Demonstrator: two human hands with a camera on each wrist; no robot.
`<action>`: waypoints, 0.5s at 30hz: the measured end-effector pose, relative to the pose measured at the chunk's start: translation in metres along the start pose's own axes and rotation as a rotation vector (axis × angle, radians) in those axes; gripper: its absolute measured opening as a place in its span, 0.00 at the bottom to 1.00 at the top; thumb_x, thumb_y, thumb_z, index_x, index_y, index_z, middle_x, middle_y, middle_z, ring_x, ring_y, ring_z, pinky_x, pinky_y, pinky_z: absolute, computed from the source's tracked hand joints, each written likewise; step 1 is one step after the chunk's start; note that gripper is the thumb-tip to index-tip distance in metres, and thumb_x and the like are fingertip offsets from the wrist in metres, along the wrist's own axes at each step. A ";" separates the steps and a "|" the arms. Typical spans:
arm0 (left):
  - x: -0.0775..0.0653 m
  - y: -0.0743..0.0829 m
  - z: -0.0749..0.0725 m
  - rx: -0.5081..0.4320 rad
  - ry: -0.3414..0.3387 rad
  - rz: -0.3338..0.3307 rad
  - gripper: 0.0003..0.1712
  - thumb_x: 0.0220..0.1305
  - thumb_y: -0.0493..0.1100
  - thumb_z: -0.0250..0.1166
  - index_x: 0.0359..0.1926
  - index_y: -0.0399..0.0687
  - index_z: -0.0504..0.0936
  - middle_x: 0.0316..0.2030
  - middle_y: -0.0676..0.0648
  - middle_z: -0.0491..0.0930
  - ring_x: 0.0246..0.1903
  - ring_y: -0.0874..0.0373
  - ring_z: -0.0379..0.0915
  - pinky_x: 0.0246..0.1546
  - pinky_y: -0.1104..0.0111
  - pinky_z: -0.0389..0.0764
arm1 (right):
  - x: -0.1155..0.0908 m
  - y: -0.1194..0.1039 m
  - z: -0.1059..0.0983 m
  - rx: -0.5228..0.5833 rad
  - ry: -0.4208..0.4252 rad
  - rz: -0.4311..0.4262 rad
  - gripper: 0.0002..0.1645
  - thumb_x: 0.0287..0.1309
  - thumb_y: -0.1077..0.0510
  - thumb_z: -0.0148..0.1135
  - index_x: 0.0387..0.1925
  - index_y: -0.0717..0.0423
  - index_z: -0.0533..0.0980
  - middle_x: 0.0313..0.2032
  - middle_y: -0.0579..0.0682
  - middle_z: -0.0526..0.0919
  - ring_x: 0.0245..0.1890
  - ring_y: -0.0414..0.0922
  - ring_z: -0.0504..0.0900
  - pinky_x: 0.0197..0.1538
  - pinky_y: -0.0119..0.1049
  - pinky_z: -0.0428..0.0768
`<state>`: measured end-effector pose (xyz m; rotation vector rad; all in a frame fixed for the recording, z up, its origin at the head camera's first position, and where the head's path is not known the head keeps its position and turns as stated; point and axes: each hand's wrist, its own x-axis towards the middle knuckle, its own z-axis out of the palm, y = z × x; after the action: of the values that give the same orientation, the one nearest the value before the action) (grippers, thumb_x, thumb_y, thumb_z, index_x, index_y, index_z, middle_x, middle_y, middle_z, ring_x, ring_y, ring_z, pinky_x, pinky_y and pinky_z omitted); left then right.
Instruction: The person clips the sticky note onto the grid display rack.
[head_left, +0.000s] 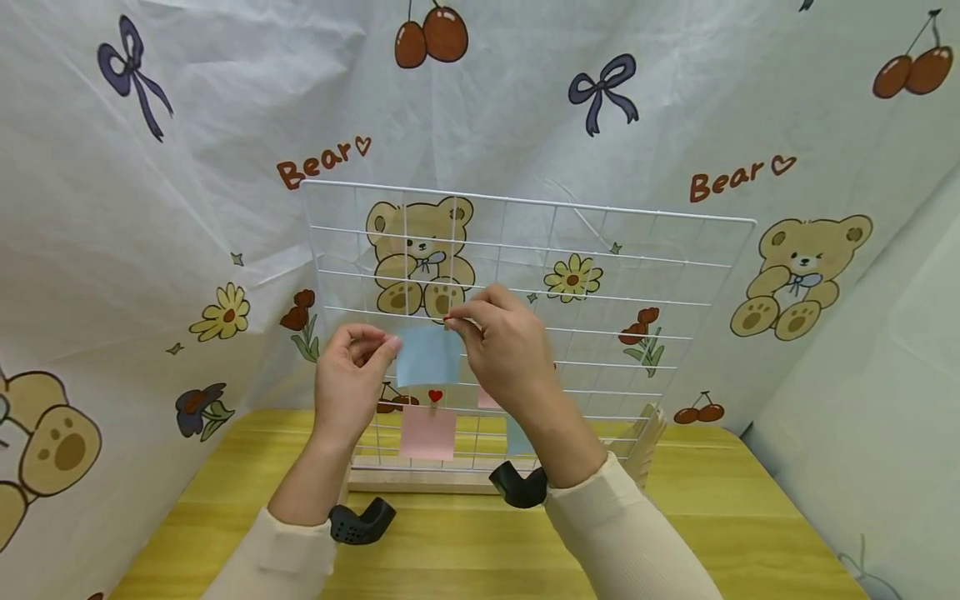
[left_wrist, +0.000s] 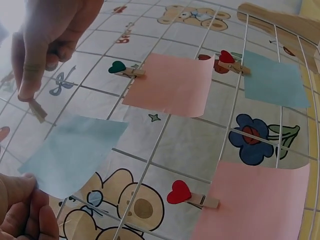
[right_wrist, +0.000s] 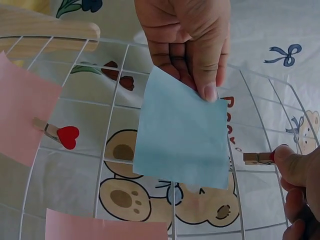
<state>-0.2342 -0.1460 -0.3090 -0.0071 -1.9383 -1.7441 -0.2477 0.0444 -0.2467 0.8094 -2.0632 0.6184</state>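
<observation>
My left hand pinches a light blue paper note by its left edge, in front of a white wire grid. Between thumb and forefinger, my right hand grips a small wooden clothespin with a red heart, near the note's upper right corner. In the right wrist view a gap shows between that clothespin and the note. Below, a pink note hangs on the grid from a clip with a red heart.
Another pink note hangs under a green-heart clip, and a second blue note under a red-heart clip. The grid stands in a wooden base on a yellow wood-grain table. Behind it hangs a bear-printed cloth.
</observation>
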 end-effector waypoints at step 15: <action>0.008 0.002 0.002 -0.001 0.021 0.025 0.15 0.68 0.43 0.70 0.48 0.42 0.77 0.41 0.42 0.87 0.38 0.62 0.81 0.37 0.75 0.78 | 0.014 -0.010 0.016 -0.109 -0.040 0.031 0.06 0.63 0.56 0.69 0.37 0.51 0.89 0.35 0.45 0.83 0.31 0.42 0.85 0.34 0.33 0.82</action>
<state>-0.2415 -0.1462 -0.3040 -0.0136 -1.9144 -1.7219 -0.2554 0.0221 -0.2425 0.7332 -2.1292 0.5051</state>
